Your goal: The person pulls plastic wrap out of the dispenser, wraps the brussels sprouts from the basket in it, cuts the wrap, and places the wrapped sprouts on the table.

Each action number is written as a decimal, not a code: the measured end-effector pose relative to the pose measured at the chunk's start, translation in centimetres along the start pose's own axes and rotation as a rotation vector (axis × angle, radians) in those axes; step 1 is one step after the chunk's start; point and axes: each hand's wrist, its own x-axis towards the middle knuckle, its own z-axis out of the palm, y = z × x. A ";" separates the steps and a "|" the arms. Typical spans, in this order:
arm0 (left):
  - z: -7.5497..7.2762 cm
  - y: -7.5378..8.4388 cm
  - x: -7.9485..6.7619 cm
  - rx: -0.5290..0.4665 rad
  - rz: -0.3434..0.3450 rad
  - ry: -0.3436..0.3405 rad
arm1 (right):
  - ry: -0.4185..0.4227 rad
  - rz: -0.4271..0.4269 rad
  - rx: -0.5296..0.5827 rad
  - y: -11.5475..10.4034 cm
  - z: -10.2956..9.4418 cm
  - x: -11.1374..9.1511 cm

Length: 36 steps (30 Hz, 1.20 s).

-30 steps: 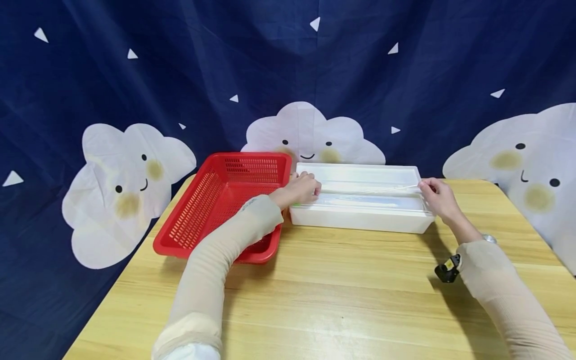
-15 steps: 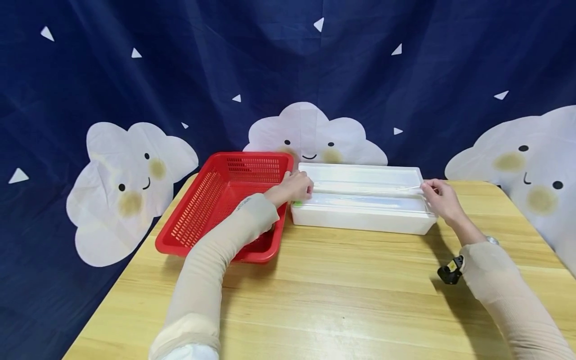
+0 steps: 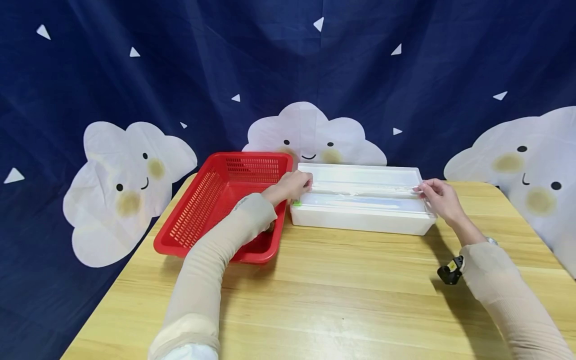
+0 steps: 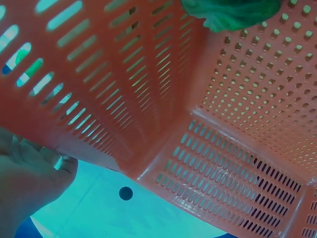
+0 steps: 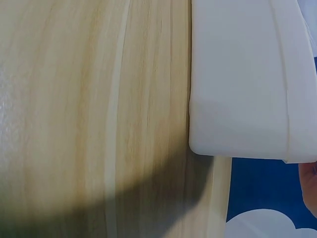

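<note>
A long white box stands on the table with its lid raised behind it and a small green piece at its left end. Clear plastic film runs along the box between the hands, wrinkled in places. At the left end, my left hand has its fingers curled and pinches the film beside the red basket's rim. In the left wrist view the same hand shows just outside the basket wall. My right hand pinches the film's other end between thumb and fingers. Only its edge shows in the right wrist view.
The red slotted basket sits close against the box's left end. Inside it lies a green leafy vegetable, and a brown thing shows partly under the left sleeve. A dark blue curtain hangs behind the wooden table.
My left hand has shifted a little left, off the box toward the basket rim, uncovering the green piece. The film, earlier a tight slanting line, now lies lower and wrinkled. The right hand has barely moved.
</note>
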 end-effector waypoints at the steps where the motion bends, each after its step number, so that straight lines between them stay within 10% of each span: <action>1: 0.0 -0.1 0.0 -0.020 0.003 0.006 | -0.005 -0.009 0.032 0.0 0.0 0.0; 10: 0.4 -0.5 0.2 -0.096 0.032 0.014 | -0.069 -0.043 0.181 0.4 -0.2 0.1; 20: 0.3 -0.6 0.1 -0.152 0.071 -0.031 | -0.014 -0.025 -0.085 0.0 0.2 0.2; 36: 0.6 -0.3 0.2 -0.091 0.006 0.037 | 0.039 0.016 -0.170 0.0 0.2 0.2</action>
